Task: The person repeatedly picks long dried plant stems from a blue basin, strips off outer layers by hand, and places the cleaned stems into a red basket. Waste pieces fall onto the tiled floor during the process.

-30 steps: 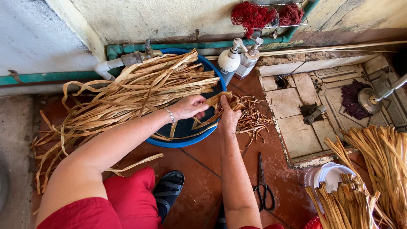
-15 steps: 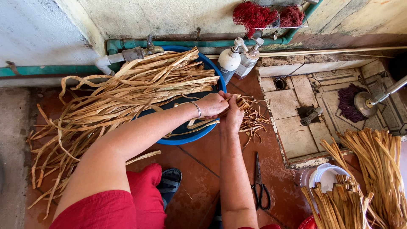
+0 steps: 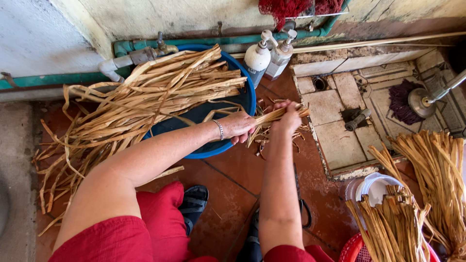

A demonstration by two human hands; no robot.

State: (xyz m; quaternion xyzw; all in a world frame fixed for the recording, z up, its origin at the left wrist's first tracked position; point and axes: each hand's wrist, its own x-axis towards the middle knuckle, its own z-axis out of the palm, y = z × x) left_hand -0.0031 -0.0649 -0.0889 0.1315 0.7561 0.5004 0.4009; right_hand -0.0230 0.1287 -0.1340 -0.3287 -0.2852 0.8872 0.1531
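Both hands meet right in the middle of the frame. The left hand [image 3: 238, 127] is curled shut around one end of a small bunch of dried strips [image 3: 274, 116], and the right hand [image 3: 289, 119] is closed around the same bunch a bit further along, knuckles up, so the strip ends poke out toward the right. The bunch sits just past the right rim of the blue tub [image 3: 247, 97], over the wet red floor tiles [image 3: 228, 179].

Around them: a big pile of long dried leaves [image 3: 141, 102] lies across the tub and spills off to the left. Two pump bottles [image 3: 267, 53] stand near the tub at the top centre, next to a green pipe [image 3: 204, 42] along the wall. Scraps [image 3: 264, 143] litter the floor under the hands. Scissors [image 3: 303, 213] lie on the tiles just right of the right forearm. More bundled strips [image 3: 398, 228] stand in the lower right corner.

Both forearms reach up from the bottom edge, left one angled in from the lower left with a bracelet [image 3: 220, 130] at the wrist, right one nearly straight up.
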